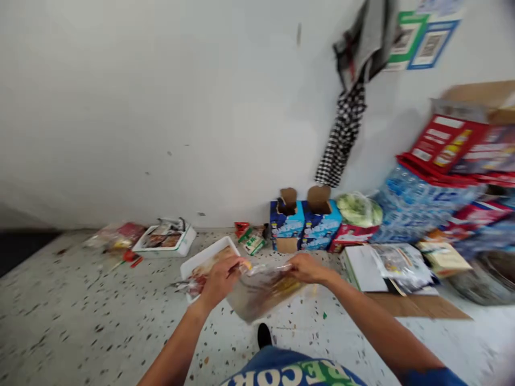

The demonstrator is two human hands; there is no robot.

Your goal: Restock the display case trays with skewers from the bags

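Note:
Both my hands hold a clear plastic bag (pixel 261 292) stretched between them above the speckled floor. My left hand (pixel 220 279) grips the bag's left top edge, and my right hand (pixel 308 268) grips its right top edge. The bag hangs down with brownish and yellow contents showing through it, blurred. Just behind my left hand lies a white foam tray (pixel 197 260) with reddish-brown food in it.
A second white tray (pixel 183 246) with packets sits at the wall to the left. Two blue cartons (pixel 303 228), a green-filled bag (pixel 359 210), a wrapped bottle pack (pixel 418 206), red boxes (pixel 450 142) and flat cardboard (pixel 418 306) crowd the right. Cloth (pixel 346 123) hangs on the wall.

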